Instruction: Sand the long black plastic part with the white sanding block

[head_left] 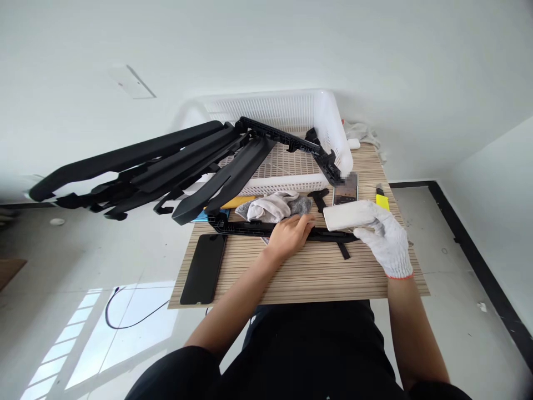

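My bare left hand [289, 236] lies over a long black plastic trim piece [327, 234] on the table, its fingers curled across the strip. In its white knit glove, my right hand [385, 236] grips a flat white block with rounded corners [347, 215], held just above the right part of the trim. What the block is, I cannot tell. A short black strip [343, 251] sticks out beneath the trim. Behind my left hand lie a crumpled grey-white cloth glove [272, 206] and a small black T-shaped part [320, 198].
A white plastic basket [287, 182] stands at the back with several long black trim pieces [166, 161] jutting out to the left. A black phone [204, 268] lies front left, another phone [346, 190] back right. Near my right hand is a yellow utility knife [382, 200]. The wood-grained table [300, 283] ends close to my body.
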Motion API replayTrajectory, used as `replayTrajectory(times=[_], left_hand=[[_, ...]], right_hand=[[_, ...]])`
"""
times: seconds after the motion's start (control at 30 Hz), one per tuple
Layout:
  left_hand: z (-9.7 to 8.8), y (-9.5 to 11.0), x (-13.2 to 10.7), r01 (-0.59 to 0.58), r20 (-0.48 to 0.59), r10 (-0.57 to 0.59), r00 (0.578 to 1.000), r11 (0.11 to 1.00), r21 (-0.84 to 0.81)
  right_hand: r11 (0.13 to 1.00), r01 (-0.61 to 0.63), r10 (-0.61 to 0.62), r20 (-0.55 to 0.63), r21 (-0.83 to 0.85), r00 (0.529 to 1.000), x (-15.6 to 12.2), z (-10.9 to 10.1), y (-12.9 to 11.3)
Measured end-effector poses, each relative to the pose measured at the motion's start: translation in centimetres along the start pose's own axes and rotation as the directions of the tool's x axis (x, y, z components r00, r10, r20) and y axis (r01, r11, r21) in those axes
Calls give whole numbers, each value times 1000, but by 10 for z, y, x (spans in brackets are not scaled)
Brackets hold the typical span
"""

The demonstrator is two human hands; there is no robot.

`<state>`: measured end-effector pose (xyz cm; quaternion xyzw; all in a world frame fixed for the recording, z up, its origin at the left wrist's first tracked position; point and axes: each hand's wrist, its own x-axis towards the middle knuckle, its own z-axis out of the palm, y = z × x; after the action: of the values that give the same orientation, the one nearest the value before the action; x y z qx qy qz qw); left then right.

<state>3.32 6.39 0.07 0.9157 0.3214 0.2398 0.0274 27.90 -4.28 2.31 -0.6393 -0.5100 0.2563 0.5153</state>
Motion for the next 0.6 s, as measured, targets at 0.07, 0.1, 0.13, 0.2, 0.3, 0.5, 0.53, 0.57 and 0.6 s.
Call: replayTrajectory(times=[0.07,0.1,0.13,0.2,0.3,0.5,0.53,0.57,0.6], left_hand=[[1,0,0,-3,-10,3,1000,1000,7],[1,0,1,-4,-12,4,1000,1000,9],[1,0,1,-3,-13,3,1000,1000,12],[1,1,2,4,-12,-4,1000,1000,14],[0,2,3,17,-2,-17,1000,1000,11],[-2,2,4,36,32,-35,999,999,-28],[-2,2,3,38,34,-37,999,999,-37],[-2,1,3,41,34,-39,999,998,-43],[-2,1,3,43,34,-41,999,998,-47]], right_hand=[[1000,-24,24,-52,6,998,-1,0,-1],[1000,-28,26,-99,-11,995,-2,-1,-2],[999,-19,14,-121,-41,993,-2,-3,-4],[994,38,-50,-121,-101,991,-4,-8,-8],[979,171,-179,-66,-110,982,-4,-16,-13],[978,-18,44,121,-207,992,2,-9,-19],[970,-24,50,104,-241,993,3,-6,-19],[967,-3,25,84,-256,996,4,-5,-19],[966,34,-14,77,-258,997,5,-4,-19]])
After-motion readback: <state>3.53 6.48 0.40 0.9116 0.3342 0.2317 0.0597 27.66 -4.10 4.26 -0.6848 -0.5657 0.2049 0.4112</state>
